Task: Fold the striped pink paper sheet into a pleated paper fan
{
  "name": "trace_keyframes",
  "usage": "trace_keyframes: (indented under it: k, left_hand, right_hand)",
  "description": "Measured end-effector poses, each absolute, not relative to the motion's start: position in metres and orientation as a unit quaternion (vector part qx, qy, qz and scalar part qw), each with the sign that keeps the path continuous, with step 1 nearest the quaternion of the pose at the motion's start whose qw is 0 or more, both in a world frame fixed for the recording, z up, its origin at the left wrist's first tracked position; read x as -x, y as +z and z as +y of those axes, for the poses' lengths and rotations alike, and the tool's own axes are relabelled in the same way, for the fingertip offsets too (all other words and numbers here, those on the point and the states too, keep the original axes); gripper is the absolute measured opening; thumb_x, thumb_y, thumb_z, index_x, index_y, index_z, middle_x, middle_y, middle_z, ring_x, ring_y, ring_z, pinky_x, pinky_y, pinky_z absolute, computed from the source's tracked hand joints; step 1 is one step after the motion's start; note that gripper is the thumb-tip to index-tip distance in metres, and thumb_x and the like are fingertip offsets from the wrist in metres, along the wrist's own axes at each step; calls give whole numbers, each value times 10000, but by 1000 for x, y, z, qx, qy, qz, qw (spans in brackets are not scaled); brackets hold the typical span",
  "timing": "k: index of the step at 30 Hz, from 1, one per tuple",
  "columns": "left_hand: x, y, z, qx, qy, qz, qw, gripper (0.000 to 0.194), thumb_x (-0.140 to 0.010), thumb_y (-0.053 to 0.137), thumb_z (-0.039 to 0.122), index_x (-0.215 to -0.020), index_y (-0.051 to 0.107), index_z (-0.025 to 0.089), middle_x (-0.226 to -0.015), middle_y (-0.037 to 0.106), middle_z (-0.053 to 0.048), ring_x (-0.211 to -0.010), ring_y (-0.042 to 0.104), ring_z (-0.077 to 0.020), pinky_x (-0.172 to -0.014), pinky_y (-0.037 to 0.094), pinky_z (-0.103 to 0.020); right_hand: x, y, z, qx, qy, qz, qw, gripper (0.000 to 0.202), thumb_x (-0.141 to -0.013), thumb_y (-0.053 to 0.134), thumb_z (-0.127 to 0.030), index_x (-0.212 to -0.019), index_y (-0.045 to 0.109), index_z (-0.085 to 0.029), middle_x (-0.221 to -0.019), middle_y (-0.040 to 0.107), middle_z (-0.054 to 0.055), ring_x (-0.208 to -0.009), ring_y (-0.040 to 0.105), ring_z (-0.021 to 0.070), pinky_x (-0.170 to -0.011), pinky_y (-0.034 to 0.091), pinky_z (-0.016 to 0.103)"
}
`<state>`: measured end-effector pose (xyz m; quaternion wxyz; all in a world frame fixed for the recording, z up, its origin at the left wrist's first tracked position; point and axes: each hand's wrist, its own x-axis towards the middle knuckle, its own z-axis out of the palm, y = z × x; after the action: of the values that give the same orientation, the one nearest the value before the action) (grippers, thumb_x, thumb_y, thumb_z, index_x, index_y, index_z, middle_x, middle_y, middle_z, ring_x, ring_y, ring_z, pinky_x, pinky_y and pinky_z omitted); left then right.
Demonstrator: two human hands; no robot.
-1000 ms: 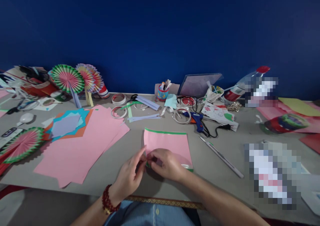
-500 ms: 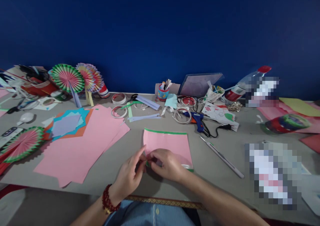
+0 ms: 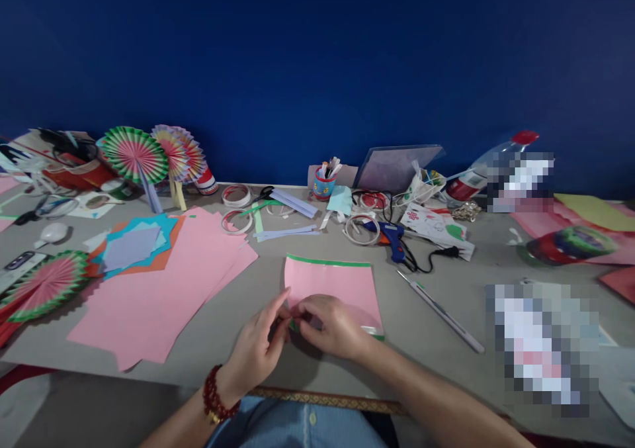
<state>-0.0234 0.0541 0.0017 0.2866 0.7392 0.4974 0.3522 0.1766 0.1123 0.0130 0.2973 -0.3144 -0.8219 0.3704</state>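
Observation:
A pink paper sheet (image 3: 342, 282) with a green strip along its far and near edges lies flat in front of me. A glossy pale strip (image 3: 370, 329) shows beside the near green edge. At the sheet's near left corner, my left hand (image 3: 258, 335) pinches with thumb and fingers while its index finger points up along the side. My right hand (image 3: 330, 325) lies over the sheet, its fingertips closed on the same corner and meeting those of the left. Exactly what lies between the fingertips is largely hidden.
Pink sheets (image 3: 149, 302) lie left under a stack of coloured papers (image 3: 131, 246). A craft knife (image 3: 441, 312) rests on the right. Farther back are tape rolls (image 3: 362, 229), a blue glue gun (image 3: 394, 239), a pen cup (image 3: 324, 184), folded paper fans (image 3: 135, 155) and a bottle (image 3: 476, 173).

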Motion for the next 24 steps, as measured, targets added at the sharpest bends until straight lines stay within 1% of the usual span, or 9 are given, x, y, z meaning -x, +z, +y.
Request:
trace_keyframes:
  k: [6,11,17,21,24]
  left_hand:
    - [23,4,55,-742,353,498,279,514,-997,420,152,-1498,337,226,-952,676,-40,-769,682,-131,-809,576,-255]
    - [22,2,53,-741,349,491,297,522,-997,408,145,-1505,324,224,-952,669,-42,-767,674,-133,-804,572,-258]
    - [23,0,54,-721,364,504,305,507,-1018,416,182,-1511,305,220,-916,644,-37,-803,660,-143,-815,567,-272]
    - [24,1,53,-718,368,509,301,465,-1018,415,185,-1478,354,222,-919,641,-40,-815,661,-147,-802,566,-271]
    - [24,0,53,-714,370,509,306,443,-1014,419,182,-1454,380,226,-900,636,-31,-778,651,-142,-768,566,-263]
  right_hand:
    - [-175,11,112,319,372,-820,297,129,-789,562,-101,-846,619,-202,-779,691,17,-686,608,151,-659,432,236]
    - [-174,12,111,334,384,-811,288,134,-761,565,-92,-817,607,-206,-767,674,8,-685,591,146,-662,422,228]
    - [-172,12,112,374,410,-780,288,119,-729,571,-86,-739,578,-205,-670,592,-40,-593,504,109,-591,358,204]
    - [-172,9,112,378,431,-761,304,89,-736,561,-113,-737,579,-201,-651,561,-48,-573,475,100,-567,338,198]
    - [-172,8,113,374,445,-754,307,93,-745,551,-119,-753,597,-199,-668,584,-41,-588,489,103,-572,349,197]
